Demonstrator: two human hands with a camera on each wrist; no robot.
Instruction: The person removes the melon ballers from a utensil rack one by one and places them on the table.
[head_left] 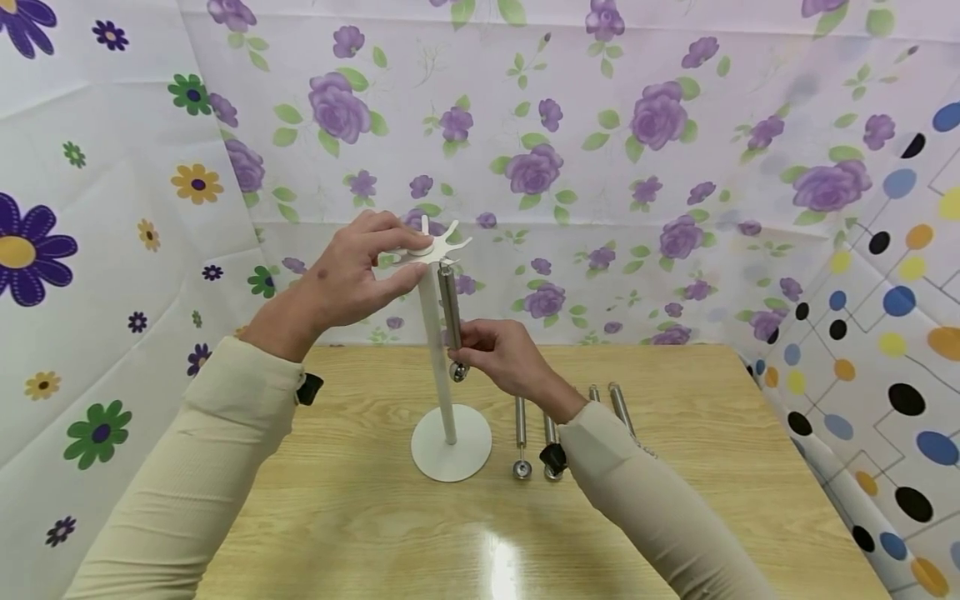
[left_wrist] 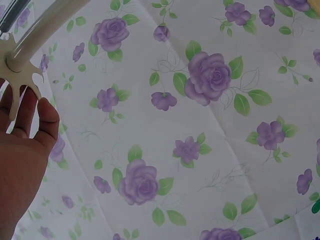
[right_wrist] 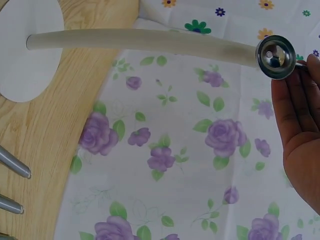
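Note:
A white utensil stand (head_left: 439, 358) with a round base and a pronged top stands upright on the table. My left hand (head_left: 356, 271) grips its pronged top, thumb below and fingers over it; the left wrist view shows the fingers round the prongs (left_wrist: 19, 105). My right hand (head_left: 504, 358) pinches a small metal scoop (head_left: 450, 308) low on its handle, near the bowl. The scoop hangs bowl down beside the pole, its handle end right at one of the prongs. In the right wrist view the round bowl (right_wrist: 276, 57) overlaps the pole.
Several more metal utensils, such as one with a small round bowl (head_left: 521, 446), lie on the wooden table (head_left: 360, 500) right of the base. My right forearm partly covers them. Flowered cloth (head_left: 450, 125) hangs behind and at the left, dotted cloth (head_left: 885, 292) at the right.

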